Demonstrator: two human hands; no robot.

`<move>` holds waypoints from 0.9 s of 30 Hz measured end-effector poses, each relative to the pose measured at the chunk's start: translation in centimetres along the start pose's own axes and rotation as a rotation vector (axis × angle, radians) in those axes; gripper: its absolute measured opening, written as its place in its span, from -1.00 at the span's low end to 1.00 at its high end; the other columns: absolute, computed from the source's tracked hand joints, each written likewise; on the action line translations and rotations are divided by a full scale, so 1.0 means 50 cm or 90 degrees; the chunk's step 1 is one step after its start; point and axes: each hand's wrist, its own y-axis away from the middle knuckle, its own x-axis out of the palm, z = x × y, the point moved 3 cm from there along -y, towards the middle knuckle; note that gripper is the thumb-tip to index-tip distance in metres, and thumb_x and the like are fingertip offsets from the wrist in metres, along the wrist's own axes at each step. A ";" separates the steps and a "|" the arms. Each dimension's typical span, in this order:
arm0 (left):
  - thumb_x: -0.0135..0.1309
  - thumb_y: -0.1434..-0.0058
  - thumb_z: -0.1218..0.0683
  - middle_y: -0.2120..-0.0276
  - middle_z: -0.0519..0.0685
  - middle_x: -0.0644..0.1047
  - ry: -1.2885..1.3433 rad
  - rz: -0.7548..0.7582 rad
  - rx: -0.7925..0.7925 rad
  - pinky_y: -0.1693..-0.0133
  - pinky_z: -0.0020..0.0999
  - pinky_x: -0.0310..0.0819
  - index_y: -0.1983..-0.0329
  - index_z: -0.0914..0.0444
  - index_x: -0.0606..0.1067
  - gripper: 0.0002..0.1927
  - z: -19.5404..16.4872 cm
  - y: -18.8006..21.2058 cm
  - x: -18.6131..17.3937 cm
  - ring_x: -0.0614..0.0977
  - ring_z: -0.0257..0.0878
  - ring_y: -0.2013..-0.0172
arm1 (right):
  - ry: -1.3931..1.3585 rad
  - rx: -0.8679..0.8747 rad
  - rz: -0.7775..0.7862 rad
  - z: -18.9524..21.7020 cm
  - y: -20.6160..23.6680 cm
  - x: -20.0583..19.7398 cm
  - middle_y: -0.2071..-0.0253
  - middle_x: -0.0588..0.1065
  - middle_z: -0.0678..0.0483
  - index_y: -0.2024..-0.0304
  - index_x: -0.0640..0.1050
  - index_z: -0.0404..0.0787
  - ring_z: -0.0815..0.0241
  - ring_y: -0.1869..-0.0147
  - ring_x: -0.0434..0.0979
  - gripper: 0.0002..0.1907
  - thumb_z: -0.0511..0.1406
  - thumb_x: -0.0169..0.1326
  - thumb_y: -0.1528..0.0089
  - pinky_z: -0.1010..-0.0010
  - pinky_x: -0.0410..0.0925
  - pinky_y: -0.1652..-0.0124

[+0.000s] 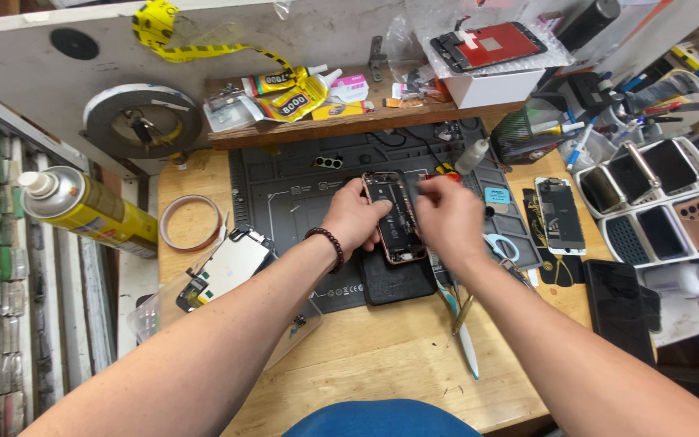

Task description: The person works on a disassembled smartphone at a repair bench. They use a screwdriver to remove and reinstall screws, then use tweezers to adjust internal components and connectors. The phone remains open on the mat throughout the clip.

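Note:
An opened phone body [396,212] with a rose-coloured frame lies on the dark repair mat [293,190], its insides showing. My left hand [355,220], with a dark bead bracelet at the wrist, grips the phone's left edge. My right hand [448,214] hovers over the phone's right side, fingers pinched near its upper part; whether a small tool is in them is hidden. A detached screen panel [226,269] lies left of the mat.
A yellow spray can [82,209] and a tape roll [190,222] sit at left. Glue tubes [289,91] rest on the wooden shelf. Another opened phone [560,214], scissors [502,245], a white tray of phones [657,202] and a tool cup [600,121] crowd the right.

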 end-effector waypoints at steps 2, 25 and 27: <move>0.17 -0.21 0.14 0.50 -0.04 0.57 -0.096 -0.024 -0.007 0.70 -0.40 0.43 -0.08 0.29 0.38 -0.60 -0.012 0.011 -0.012 0.54 -0.33 0.66 | 0.012 0.088 -0.036 -0.031 -0.001 -0.035 0.30 0.65 -0.06 0.10 0.64 -0.25 0.08 0.24 0.69 -0.75 -0.30 0.22 -0.19 0.29 0.47 0.18; 0.22 -0.16 0.02 0.28 0.09 0.68 -0.404 -0.105 0.038 0.13 -0.21 0.57 0.01 0.22 0.57 -0.65 -0.042 0.160 -0.038 0.71 -0.09 0.23 | 0.321 0.095 0.226 -0.098 0.036 -0.050 0.27 0.64 -0.12 0.31 0.70 -0.16 -0.08 0.12 0.66 -0.79 -0.18 0.27 -0.11 0.16 0.48 0.02; 0.22 -0.16 0.02 0.38 0.00 0.66 -0.372 -0.072 0.020 0.31 -0.27 0.57 0.07 0.23 0.59 -0.70 -0.029 0.180 -0.048 0.68 -0.22 0.39 | 0.221 0.115 0.207 -0.103 0.028 -0.066 0.32 0.64 -0.09 0.30 0.68 -0.19 -0.04 0.19 0.65 -0.78 -0.18 0.25 -0.17 0.15 0.48 0.07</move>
